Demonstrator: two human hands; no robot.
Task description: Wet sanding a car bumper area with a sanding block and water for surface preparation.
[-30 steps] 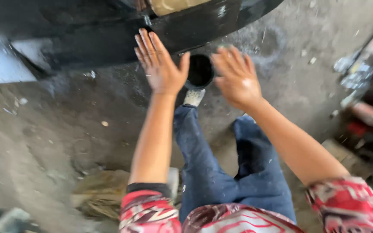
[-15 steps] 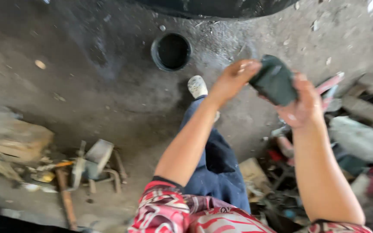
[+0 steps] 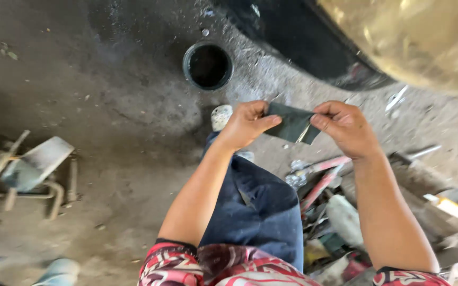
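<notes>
Both my hands hold a dark grey folded sheet, like sandpaper (image 3: pixel 292 124), in front of me above my knee. My left hand (image 3: pixel 247 124) pinches its left edge between thumb and fingers. My right hand (image 3: pixel 345 127) pinches the right edge. Beyond the sheet, a small round black container (image 3: pixel 208 65) stands on the dusty concrete floor. A large dark curved body panel (image 3: pixel 314 42) with a pale yellowish part (image 3: pixel 420 37) runs across the top right.
My blue-trousered leg (image 3: pixel 255 206) and white shoe (image 3: pixel 221 116) stretch forward. A heap of tools with pink handles (image 3: pixel 319 180) and scrap lies at the right. A metal frame with a flat plate (image 3: pixel 33 164) sits at the left.
My hands left the dark panel, and the right one came up with the dark sheet. Now both hands hold it between them. The view swung right, bringing the panel back in.
</notes>
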